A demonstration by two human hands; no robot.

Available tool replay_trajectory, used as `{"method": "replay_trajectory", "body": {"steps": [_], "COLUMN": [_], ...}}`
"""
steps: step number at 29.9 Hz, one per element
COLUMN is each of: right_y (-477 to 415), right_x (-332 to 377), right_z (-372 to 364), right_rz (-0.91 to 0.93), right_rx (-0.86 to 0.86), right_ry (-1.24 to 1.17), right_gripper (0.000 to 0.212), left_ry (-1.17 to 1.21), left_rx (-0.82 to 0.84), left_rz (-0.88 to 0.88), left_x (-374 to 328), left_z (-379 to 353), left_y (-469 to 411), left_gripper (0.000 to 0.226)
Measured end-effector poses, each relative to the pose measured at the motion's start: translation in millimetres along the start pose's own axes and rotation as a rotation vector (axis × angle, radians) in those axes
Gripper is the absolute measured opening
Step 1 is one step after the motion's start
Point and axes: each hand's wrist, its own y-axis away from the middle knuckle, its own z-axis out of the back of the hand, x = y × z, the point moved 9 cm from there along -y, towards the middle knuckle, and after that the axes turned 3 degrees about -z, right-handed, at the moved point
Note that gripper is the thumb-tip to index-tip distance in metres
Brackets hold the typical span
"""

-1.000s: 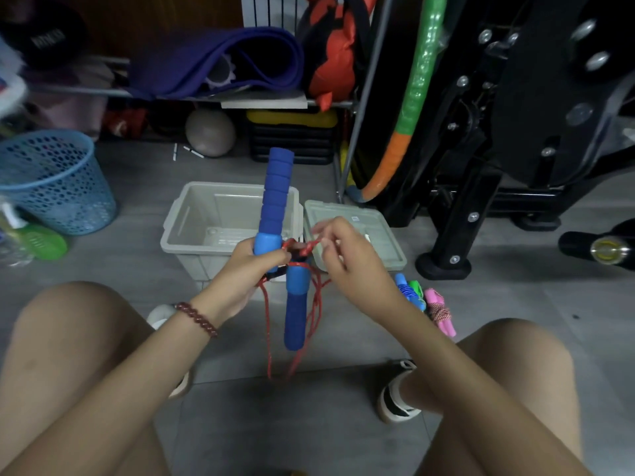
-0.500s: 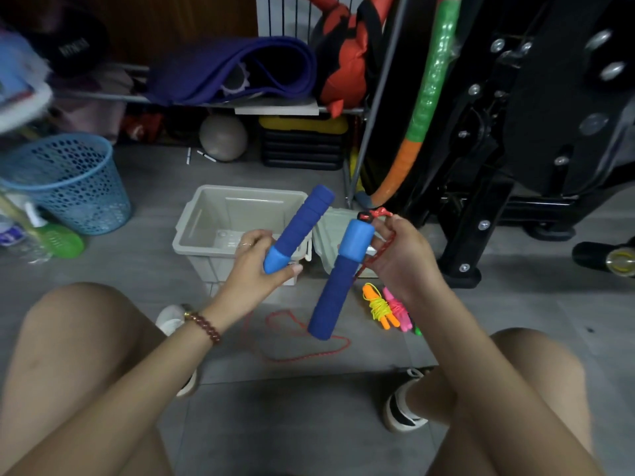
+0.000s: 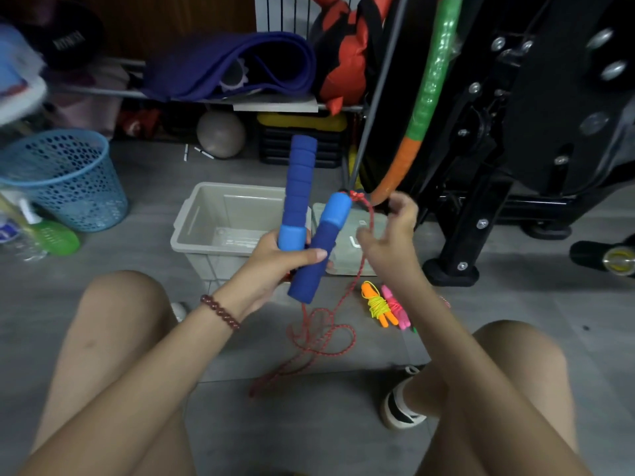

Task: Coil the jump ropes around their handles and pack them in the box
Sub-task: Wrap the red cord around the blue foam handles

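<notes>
Over the open box (image 3: 187,221) I see the left hand (image 3: 271,262) gripping both blue handles (image 3: 302,187) side by side. The right hand (image 3: 388,245) is half curled at the red rope (image 3: 319,334), but blur hides whether it holds it. The rope's slack lies on the floor (image 3: 137,201).

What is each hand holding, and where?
Left hand grips both blue foam handles, one at its pale end, one midway. Right hand holds red cord near handle.

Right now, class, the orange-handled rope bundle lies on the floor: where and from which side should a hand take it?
Pinch the orange-handled bundle across its middle, over the yellow cord wraps, coming from above: it lies flat, and the pink bundle crowds its right side.
</notes>
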Motion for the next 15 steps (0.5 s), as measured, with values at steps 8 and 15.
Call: {"method": "replay_trajectory", "body": {"steps": [8,15], "right_y": [42,32], "right_x": [33,26], "right_z": [-57,-37], "right_rz": [0.673,0.489], "right_rx": [0.434,0.362], "right_ry": [0.582,0.553], "right_gripper": [0.04,0.047], "left_ry": [-0.172,-0.34], "left_rx": [0.029,0.034], "left_rz": [-0.043,-0.148], "left_x": [-13,-29], "left_z": [8,6], "left_y": [-2,-1], "left_gripper": [0.018,0.046]}}
